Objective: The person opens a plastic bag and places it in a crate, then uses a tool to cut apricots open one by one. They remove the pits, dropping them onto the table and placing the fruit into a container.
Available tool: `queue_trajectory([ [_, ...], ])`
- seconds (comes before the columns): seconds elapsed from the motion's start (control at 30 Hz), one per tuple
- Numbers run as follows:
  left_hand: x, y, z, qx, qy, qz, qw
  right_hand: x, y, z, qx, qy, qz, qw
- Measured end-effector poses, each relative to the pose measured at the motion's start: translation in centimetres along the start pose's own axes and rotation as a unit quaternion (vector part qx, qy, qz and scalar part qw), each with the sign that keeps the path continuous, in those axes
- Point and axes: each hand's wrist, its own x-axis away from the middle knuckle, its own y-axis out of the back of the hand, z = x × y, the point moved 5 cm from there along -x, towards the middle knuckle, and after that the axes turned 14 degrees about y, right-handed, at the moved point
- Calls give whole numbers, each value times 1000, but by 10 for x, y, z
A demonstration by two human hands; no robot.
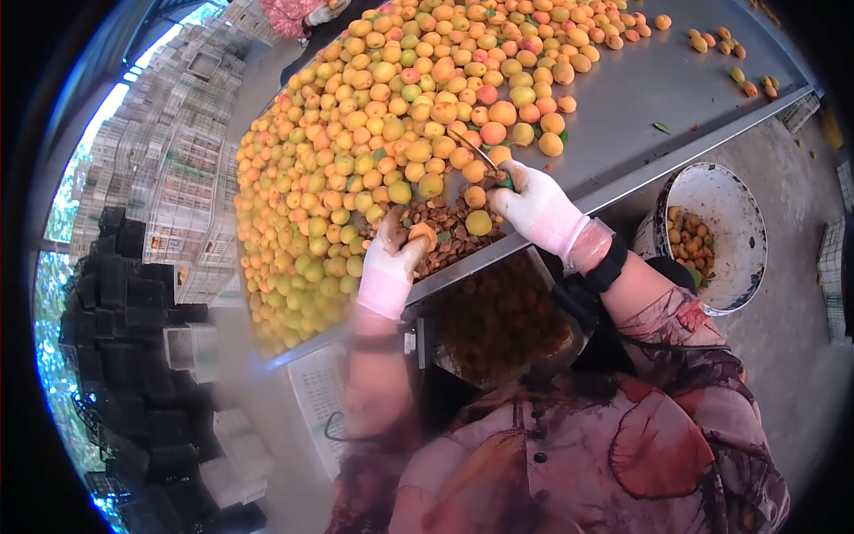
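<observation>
My left hand [391,271], in a white and pink glove, is closed on an opened orange apricot [422,236] over a heap of brown pits [452,251] at the metal table's near edge. My right hand [538,205], gloved the same way, grips a knife [480,152] by its green handle, its thin blade angled up and left over the fruit. A large pile of yellow and orange apricots [356,116] covers the left and far part of the metal table [640,116].
A white bucket [738,222] holding fruit stands right of the table. Stacked white crates [191,156] and black crates [124,347] line the left. A container of brown material [494,329] sits below the table edge. Another person's gloved hand [320,13] shows at the top.
</observation>
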Motion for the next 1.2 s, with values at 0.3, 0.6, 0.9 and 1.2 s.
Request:
queue_trajectory([
  [0.3,27,-18,-13,302,76,143,940,-4,1,-1,-106,-44,-21,993],
  [0.6,59,-48,-2,-315,-82,170,930,-47,91,-19,106,-87,-186,973],
  [0.9,37,-29,-25,-254,51,139,956,-88,132,-83,279,-161,-114,940],
  [1.2,14,-29,-34,-260,22,101,960,-124,29,-69,377,-26,153,913],
])
